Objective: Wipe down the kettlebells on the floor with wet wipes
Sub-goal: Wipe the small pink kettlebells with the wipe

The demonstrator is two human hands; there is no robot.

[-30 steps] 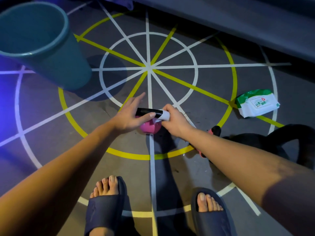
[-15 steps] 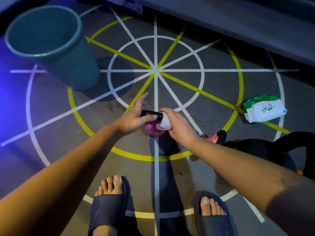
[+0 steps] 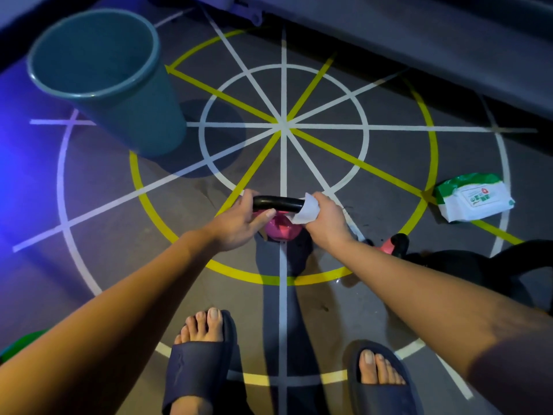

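The fingers (image 3: 318, 200) of the right hand (image 3: 327, 221) are clenched on a folded white wet wipe (image 3: 308, 209), which wraps the right end of a glossy black tubular handle (image 3: 276, 203). The left hand (image 3: 236, 224) grasps the handle's other end, thumb laid across the front. Under the handle is the small pink kettlebell (image 3: 279, 230), smooth and rounded. It sits over a white tape line just inside the yellow ring on the matte grey floor (image 3: 389, 175). We cannot quite tell whether its base touches down.

Our worry is slip. A damp wipe on a slick coating gives little purchase, and the rounded body could tip or drop toward the bare toes in open dark slides (image 3: 197, 363) close below.

A reddish kettlebell (image 3: 392, 244) lies just beside the right forearm. A soft green-and-white pack of wipes (image 3: 475, 197) lies well to the right, and a teal plastic bucket (image 3: 104, 82) stands far left.
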